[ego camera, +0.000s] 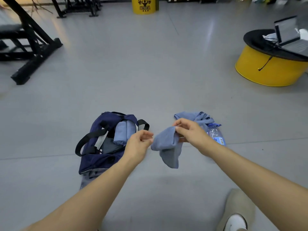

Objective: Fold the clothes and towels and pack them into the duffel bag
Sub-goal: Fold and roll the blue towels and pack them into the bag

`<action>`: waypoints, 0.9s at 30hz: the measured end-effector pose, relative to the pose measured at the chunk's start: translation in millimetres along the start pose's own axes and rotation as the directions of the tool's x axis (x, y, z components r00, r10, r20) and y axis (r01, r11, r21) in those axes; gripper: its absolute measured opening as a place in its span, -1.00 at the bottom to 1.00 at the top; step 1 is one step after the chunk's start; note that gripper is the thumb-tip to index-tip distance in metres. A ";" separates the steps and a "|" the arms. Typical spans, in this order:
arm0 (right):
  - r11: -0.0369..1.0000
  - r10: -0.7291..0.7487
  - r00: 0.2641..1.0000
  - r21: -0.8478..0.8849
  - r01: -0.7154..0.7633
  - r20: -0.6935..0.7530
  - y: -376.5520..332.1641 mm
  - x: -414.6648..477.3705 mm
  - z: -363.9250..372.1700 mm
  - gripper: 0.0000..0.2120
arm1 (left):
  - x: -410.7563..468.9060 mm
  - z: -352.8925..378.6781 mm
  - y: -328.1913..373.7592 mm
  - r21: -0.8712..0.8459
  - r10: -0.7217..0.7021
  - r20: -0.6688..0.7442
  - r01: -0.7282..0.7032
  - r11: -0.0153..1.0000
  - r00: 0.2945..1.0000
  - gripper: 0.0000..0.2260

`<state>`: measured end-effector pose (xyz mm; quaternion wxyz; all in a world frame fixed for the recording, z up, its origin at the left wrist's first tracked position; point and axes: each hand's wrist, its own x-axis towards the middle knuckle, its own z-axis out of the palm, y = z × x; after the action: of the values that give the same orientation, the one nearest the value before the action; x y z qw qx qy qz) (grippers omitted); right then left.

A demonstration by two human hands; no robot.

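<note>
A navy duffel bag [100, 157] with black straps lies unzipped on the grey floor, with a rolled light-blue towel [122, 132] and a grey garment [109, 146] inside. My right hand [190, 132] pinches a blue towel [168, 145] by its top edge, so the cloth hangs down above the floor. My left hand [140, 142] hovers just left of that towel with loosely curled fingers, and it holds nothing. Another crumpled blue cloth [195, 116] lies on the floor behind my right hand.
A plastic water bottle [215, 134] lies beside the crumpled cloth. A yellow drum table [268, 70] with a laptop stands at the right, a yellow bucket [144, 5] far back, black gym frames [31, 47] at the left. My shoe [236, 220] is at the bottom right.
</note>
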<state>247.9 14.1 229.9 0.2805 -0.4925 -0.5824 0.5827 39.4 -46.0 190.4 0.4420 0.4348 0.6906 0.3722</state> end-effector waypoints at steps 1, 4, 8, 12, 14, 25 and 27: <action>1.000 0.003 1.000 0.019 -0.003 0.021 -1.8 -5.8 2.7 -0.85 | -5.8 0.5 -2.3 -0.057 -0.063 0.015 0.064 0.996 0.998 -0.82; 0.999 -0.001 0.999 0.035 -0.001 0.047 -5.4 -19.3 6.0 -0.86 | -20.4 3.0 -12.6 -0.239 -0.281 0.064 0.288 0.927 0.958 -0.72; 0.998 0.009 0.999 0.055 -0.011 0.041 -4.3 -28.8 3.1 -0.87 | -25.7 3.9 -18.3 -0.333 -0.325 0.104 0.341 0.879 0.940 -0.86; 0.999 0.037 0.999 0.016 -0.037 0.027 5.5 -28.6 -0.5 -0.87 | -22.4 6.1 -13.1 -0.337 -0.307 0.101 0.323 0.884 0.946 -0.93; 0.999 0.050 0.998 0.015 -0.051 0.036 10.2 -25.6 -1.0 -0.87 | -20.1 7.2 -14.6 -0.323 -0.301 0.112 0.321 0.890 0.947 -0.88; 0.993 0.076 0.996 0.087 -0.080 0.048 11.7 -15.2 -9.2 -0.87 | -16.1 28.3 -13.2 -0.437 -0.377 0.223 0.438 0.786 0.899 -0.84; 0.994 0.101 0.995 -0.032 -0.102 -0.010 13.7 -14.3 -11.5 -0.85 | -14.1 25.2 -8.7 -0.454 -0.350 0.227 0.417 0.788 0.909 -0.83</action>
<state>266.8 3.7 222.2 0.2452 -0.5284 -0.5647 0.5846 63.8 -58.9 178.2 0.6484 0.1814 0.6161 0.4088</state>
